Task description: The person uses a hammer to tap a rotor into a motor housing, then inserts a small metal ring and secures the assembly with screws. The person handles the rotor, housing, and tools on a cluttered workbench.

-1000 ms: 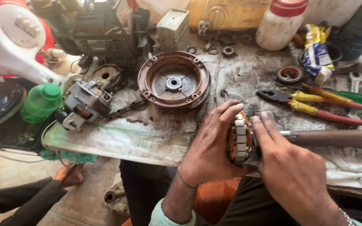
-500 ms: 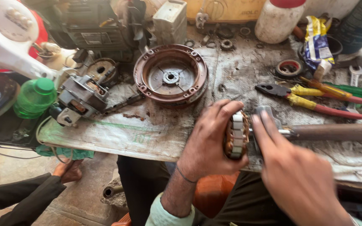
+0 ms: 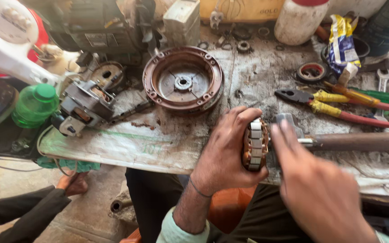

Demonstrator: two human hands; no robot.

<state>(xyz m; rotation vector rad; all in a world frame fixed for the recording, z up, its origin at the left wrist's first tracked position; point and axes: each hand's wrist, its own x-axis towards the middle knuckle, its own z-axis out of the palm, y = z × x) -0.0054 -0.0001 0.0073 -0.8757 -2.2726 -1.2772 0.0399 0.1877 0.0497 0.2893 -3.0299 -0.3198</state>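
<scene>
My left hand (image 3: 223, 150) grips a round motor stator (image 3: 254, 145) with copper windings and pale laminations, held on edge over the front of the workbench (image 3: 127, 144). My right hand (image 3: 316, 189) is on the stator's right side, fingers against it and against the metal head of a hammer (image 3: 289, 123) whose brown handle (image 3: 361, 141) runs off to the right. Whether the right hand grips the hammer head or only rests on it is unclear. A rusty round motor end cover (image 3: 183, 83) lies face up on the bench behind my left hand.
Yellow-and-red pliers (image 3: 334, 107), a screwdriver and a spanner (image 3: 383, 81) lie at the right. A small grey motor (image 3: 84, 105), a green bottle (image 3: 34, 103) and a white fan housing (image 3: 5, 40) stand at the left. Another person's hand (image 3: 70, 184) and dark sleeve show at bottom left.
The view has shifted slightly; both hands stay on the stator at the bench's front edge, and the right hand has risen a little over the hammer head.
</scene>
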